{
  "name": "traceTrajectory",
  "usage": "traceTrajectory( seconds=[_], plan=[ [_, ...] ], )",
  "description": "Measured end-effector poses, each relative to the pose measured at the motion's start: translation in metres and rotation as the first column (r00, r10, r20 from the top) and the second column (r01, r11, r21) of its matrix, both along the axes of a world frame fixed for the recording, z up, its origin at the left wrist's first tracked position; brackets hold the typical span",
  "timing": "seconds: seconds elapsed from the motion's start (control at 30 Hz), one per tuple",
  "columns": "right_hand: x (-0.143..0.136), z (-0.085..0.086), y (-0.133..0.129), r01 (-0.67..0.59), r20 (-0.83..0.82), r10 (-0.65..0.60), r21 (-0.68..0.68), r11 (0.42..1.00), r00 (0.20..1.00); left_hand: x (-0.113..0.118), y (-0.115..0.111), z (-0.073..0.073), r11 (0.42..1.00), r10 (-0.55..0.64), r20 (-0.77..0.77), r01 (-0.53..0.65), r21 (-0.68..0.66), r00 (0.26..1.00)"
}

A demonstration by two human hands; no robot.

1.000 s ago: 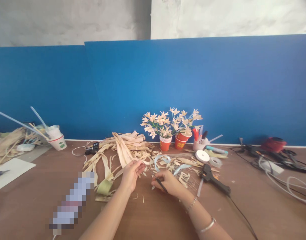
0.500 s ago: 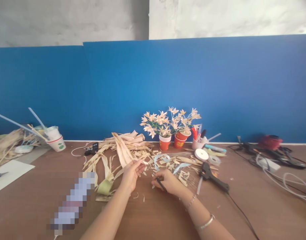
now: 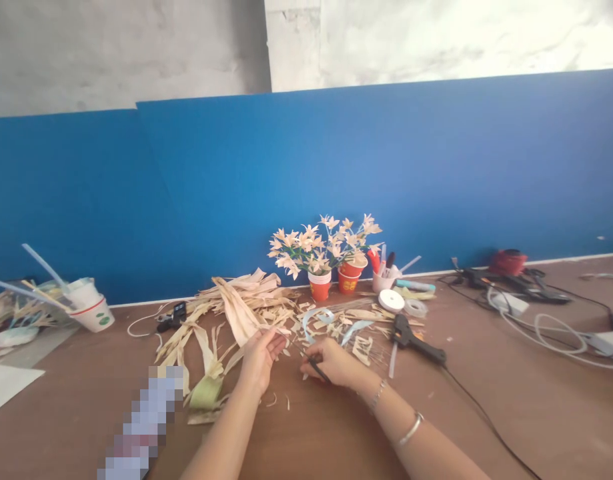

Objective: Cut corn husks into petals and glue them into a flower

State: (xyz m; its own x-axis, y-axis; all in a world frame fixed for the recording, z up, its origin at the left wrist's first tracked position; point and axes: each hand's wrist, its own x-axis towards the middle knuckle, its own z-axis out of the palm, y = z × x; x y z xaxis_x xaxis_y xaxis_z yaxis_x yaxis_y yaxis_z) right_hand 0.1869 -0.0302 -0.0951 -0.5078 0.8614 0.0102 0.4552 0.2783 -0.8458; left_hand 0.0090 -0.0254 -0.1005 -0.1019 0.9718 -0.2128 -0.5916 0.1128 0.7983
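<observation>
My left hand (image 3: 259,363) pinches a small husk piece (image 3: 283,331), apparently unfinished, before the husk pile (image 3: 236,310); right hand (image 3: 332,363) grips scissors (image 3: 317,369) alongside. Flowers (image 3: 306,241) stand made in cups (image 3: 319,289); pile looks unused.

I'm in what looks like a craft workshop. Glue gun (image 3: 417,341), dried husk-like strips (image 3: 236,313) and pale artificial-looking flowers (image 3: 311,241) on my table (image 3: 491,420); rough bare wall (image 3: 186,50) behind blue partition (image 3: 296,167).

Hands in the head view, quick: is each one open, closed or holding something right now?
Left hand: fingers closed, apparently pinching a small pale piece.
Right hand: closed on a dark-handled tool, probably scissors.
</observation>
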Motion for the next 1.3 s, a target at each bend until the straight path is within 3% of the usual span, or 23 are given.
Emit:
traceTrajectory(
  seconds=[0.3,0.53,0.7,0.8,0.87,0.97,1.03,1.07,1.13,1.2,1.23,1.3],
  plan=[
    [-0.002,-0.006,0.000,0.019,-0.035,-0.024,-0.123,0.992,0.999,0.003,0.001,-0.004,0.999,-0.016,-0.026,0.017,0.027,1.000],
    [-0.002,-0.006,0.002,0.018,-0.050,-0.019,-0.017,1.000,0.999,0.004,0.000,-0.004,1.000,-0.011,-0.012,0.011,0.023,1.000],
    [-0.003,-0.009,0.000,0.041,-0.046,-0.051,-0.188,0.981,0.998,0.003,0.000,-0.002,1.000,-0.007,-0.013,0.007,0.021,1.000],
    [0.000,-0.008,-0.001,0.011,-0.086,-0.036,-0.269,0.963,0.996,0.001,0.000,0.003,0.999,0.042,-0.006,-0.042,0.008,0.999],
    [0.005,-0.004,-0.001,-0.071,-0.108,0.038,-0.315,0.947,0.993,-0.004,0.002,0.007,0.994,0.108,-0.013,-0.108,-0.003,0.994],
    [0.014,0.005,0.001,-0.126,-0.131,0.092,-0.288,0.949,0.987,-0.013,0.004,0.011,0.982,0.190,-0.184,-0.186,0.037,0.965],
    [0.018,0.008,0.004,-0.007,-0.074,-0.004,-0.147,0.989,0.997,-0.020,0.005,0.010,0.982,0.187,-0.474,-0.182,0.055,0.860],
    [0.019,0.009,0.005,0.076,-0.017,-0.076,-0.046,0.996,0.997,-0.023,0.005,0.010,0.986,0.150,-0.642,-0.160,0.042,0.752],
    [0.019,0.008,0.006,0.210,0.113,-0.230,0.162,0.964,0.967,-0.029,0.005,0.007,0.993,0.088,-0.896,-0.115,0.041,0.436],
    [0.016,0.005,0.006,0.284,0.194,-0.353,0.310,0.907,0.915,-0.032,0.004,0.005,0.994,0.090,-0.989,-0.080,0.081,0.117],
    [0.015,0.004,0.005,0.304,0.217,-0.395,0.359,0.883,0.893,-0.032,0.003,0.004,0.992,0.101,-0.995,-0.073,0.101,0.000],
    [0.012,0.002,0.004,0.305,0.265,-0.442,0.430,0.849,0.857,-0.031,0.000,0.004,0.988,0.114,-0.983,-0.090,0.128,-0.147]
  ],
)
